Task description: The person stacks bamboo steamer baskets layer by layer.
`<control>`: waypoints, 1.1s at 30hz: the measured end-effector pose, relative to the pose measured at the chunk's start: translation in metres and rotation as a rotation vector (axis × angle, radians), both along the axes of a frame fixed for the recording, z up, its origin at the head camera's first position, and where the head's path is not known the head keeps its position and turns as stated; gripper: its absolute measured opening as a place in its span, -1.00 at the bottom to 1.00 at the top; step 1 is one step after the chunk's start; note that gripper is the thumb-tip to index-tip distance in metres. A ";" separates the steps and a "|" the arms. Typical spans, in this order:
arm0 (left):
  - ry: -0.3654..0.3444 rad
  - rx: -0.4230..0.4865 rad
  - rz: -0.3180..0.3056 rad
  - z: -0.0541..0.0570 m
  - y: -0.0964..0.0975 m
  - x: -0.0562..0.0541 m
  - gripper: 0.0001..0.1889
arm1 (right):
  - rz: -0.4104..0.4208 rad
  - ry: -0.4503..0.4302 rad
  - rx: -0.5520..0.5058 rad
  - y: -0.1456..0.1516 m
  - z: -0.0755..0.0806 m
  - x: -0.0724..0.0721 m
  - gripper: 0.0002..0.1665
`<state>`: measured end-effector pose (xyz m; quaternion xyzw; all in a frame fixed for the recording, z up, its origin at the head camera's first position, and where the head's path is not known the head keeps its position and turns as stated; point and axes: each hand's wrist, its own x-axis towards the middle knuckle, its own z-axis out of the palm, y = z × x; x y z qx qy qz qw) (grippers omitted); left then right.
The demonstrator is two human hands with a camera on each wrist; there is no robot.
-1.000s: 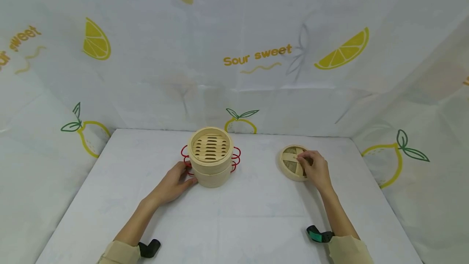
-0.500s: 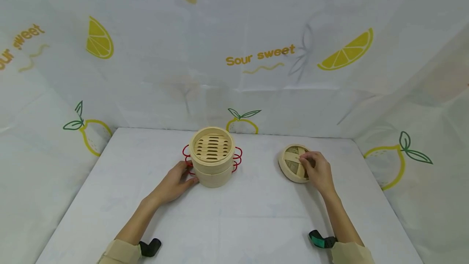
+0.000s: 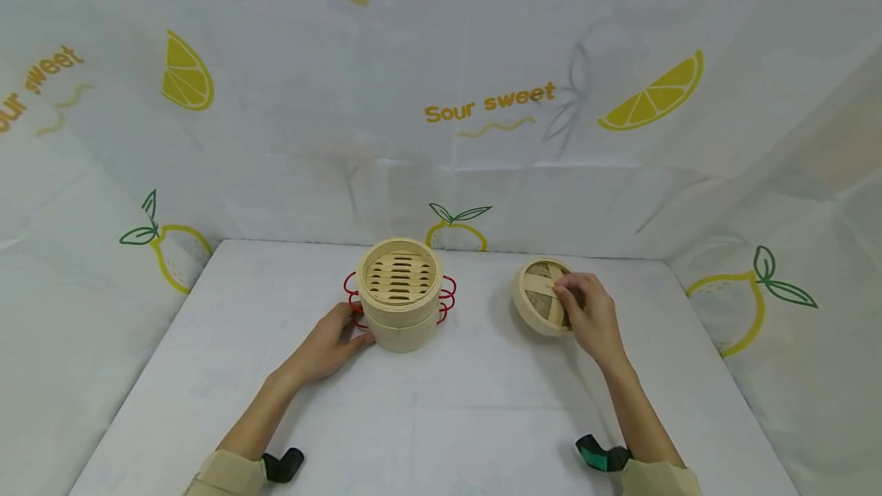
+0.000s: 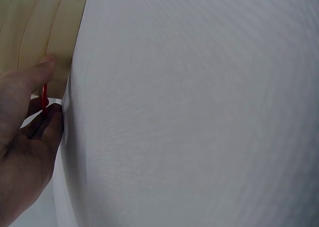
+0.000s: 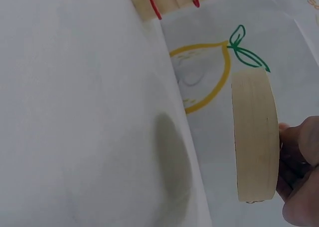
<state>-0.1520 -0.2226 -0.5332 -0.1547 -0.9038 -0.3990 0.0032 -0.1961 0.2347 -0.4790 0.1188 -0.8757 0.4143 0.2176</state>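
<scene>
A stack of bamboo steamer baskets with red loop handles stands left of centre on the table, its slatted inside facing up. My left hand holds the stack's left side low down; in the left wrist view its thumb lies on the wall and the fingers are by a red handle. To the right, my right hand pinches the top strap of the round bamboo steamer lid. The lid hangs above the table, with its shadow apart from it in the right wrist view.
A white cloth covers the table. Behind it rises a white curtain printed with lemons and words. Black devices are strapped at the left wrist and right wrist.
My right hand has lifted the steamer lid off the table and moved it slightly left and away from me. My left hand and the steamer stack have stayed in place.
</scene>
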 end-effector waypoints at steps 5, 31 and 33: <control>-0.002 -0.005 0.005 -0.001 0.000 0.000 -0.41 | 0.023 0.025 -0.025 -0.012 0.013 0.003 -0.94; -0.005 0.007 -0.005 -0.001 0.000 0.001 -0.38 | 0.200 0.114 -0.188 -0.068 0.041 0.010 -0.97; -0.006 0.010 -0.005 0.000 0.000 0.001 -0.38 | 0.197 0.120 -0.192 -0.071 0.041 0.011 -0.96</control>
